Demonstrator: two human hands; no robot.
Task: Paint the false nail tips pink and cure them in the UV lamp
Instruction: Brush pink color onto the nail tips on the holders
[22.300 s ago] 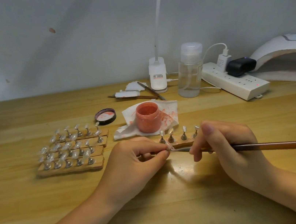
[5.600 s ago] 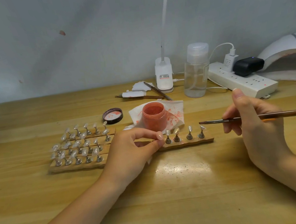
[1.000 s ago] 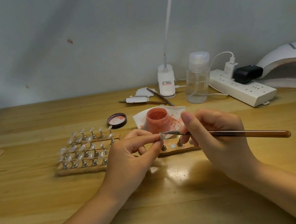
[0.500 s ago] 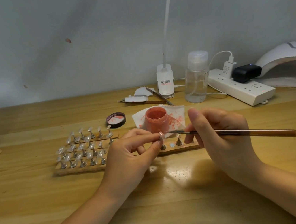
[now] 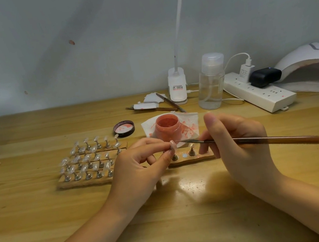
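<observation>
Pink-tinted nail tip (image 5: 172, 145) sits pinched in the left hand (image 5: 140, 167), just off the brush (image 5: 248, 140) point.
Right hand (image 5: 238, 144) grips the brush; paint jar (image 5: 168, 127) (lid off) stands just beyond both hands, UV lamp (image 5: 312, 69) far right.

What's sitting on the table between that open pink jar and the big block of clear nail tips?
In the head view, the jar's round dark lid lies there, pink-smeared inside up, between the pink paint jar and the clear nail tips.

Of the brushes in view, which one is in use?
The long brown brush gripped in the right hand; the other brushes lie untouched on the table near the lamp base.
</observation>
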